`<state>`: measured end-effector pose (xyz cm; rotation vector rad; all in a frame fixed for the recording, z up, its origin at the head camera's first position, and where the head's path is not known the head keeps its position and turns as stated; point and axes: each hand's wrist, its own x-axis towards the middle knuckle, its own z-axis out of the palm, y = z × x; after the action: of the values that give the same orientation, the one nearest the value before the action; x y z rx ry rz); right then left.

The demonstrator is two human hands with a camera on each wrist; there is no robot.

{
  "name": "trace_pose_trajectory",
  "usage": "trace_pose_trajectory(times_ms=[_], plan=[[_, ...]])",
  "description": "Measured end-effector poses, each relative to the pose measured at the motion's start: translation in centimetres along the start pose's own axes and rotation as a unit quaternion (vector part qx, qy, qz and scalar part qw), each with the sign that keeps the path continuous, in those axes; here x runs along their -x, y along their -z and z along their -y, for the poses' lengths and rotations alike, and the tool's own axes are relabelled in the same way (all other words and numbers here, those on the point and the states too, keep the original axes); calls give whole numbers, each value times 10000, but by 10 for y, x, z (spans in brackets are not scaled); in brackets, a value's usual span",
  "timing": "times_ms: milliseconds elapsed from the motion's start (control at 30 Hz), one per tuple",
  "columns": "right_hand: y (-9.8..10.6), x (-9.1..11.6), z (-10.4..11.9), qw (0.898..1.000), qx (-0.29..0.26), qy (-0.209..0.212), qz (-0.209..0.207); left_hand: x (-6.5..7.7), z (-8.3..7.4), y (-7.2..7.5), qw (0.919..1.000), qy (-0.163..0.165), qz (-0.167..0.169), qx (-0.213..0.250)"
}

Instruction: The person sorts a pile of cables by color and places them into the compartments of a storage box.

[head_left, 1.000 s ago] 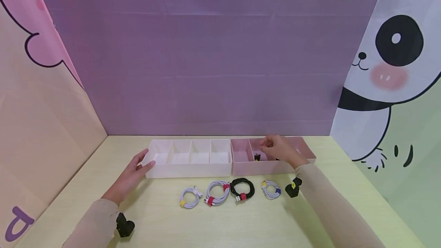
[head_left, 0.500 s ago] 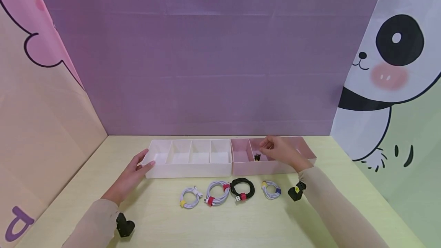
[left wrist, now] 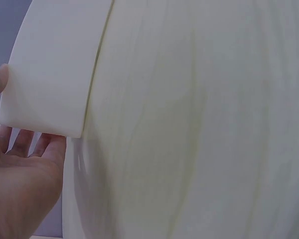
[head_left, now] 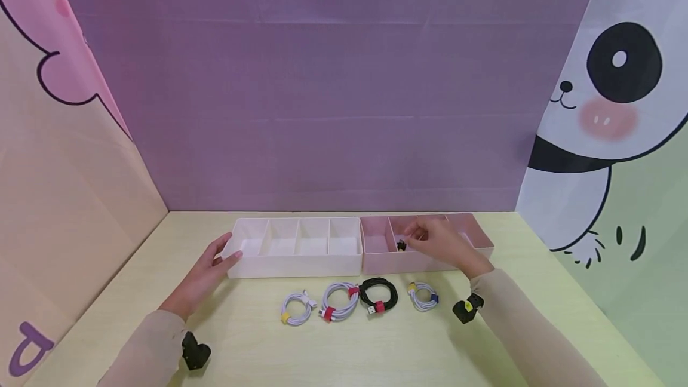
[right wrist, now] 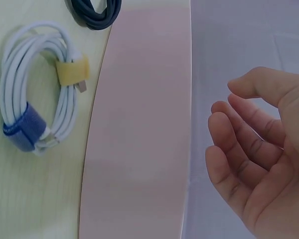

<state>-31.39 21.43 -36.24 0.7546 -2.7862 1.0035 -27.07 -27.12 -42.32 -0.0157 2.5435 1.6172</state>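
Observation:
My left hand (head_left: 206, 267) grips the left end of a white divided box (head_left: 295, 266); in the left wrist view the thumb is at the rim and the fingers lie against the end wall. Over the pink divided box (head_left: 408, 263), which stands end to end with the white one, hovers my right hand (head_left: 441, 243). The right wrist view shows its fingers loosely bent with nothing between them. A small black object with a bit of yellow (head_left: 401, 246) lies in a pink compartment beside the right fingertips. The right hand hides part of the pink box.
In front of the boxes lie a white coiled cable with a yellow strap (head_left: 297, 309), a larger white coil with red straps (head_left: 340, 302), a black coil with a red strap (head_left: 378, 295) and a small white coil with yellow and blue straps (head_left: 423, 296). A purple backdrop (head_left: 344, 88) stands behind.
My right hand has lowered slightly and drawn a little right and toward me, still above the pink box. The left hand, boxes and cables have stayed in place.

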Motion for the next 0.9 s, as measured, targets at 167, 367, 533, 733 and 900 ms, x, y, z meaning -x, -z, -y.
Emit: trace_pose_trajectory(times_ms=[167,367,533,733,900], plan=[[-1,2,0,9999,-21,97,71,0,0,0,10000,91,-17,-30],[-5,5,0,10000,-18,37,80,0,0,0,10000,89,-11,-33],[-8,7,0,9999,35,96,47,-1,1,0,10000,86,-11,-35],[-14,10,-1,9997,12,201,99,-1,1,0,10000,46,-37,10],[-20,13,1,9993,-45,310,196,1,0,0,10000,47,-54,-12]])
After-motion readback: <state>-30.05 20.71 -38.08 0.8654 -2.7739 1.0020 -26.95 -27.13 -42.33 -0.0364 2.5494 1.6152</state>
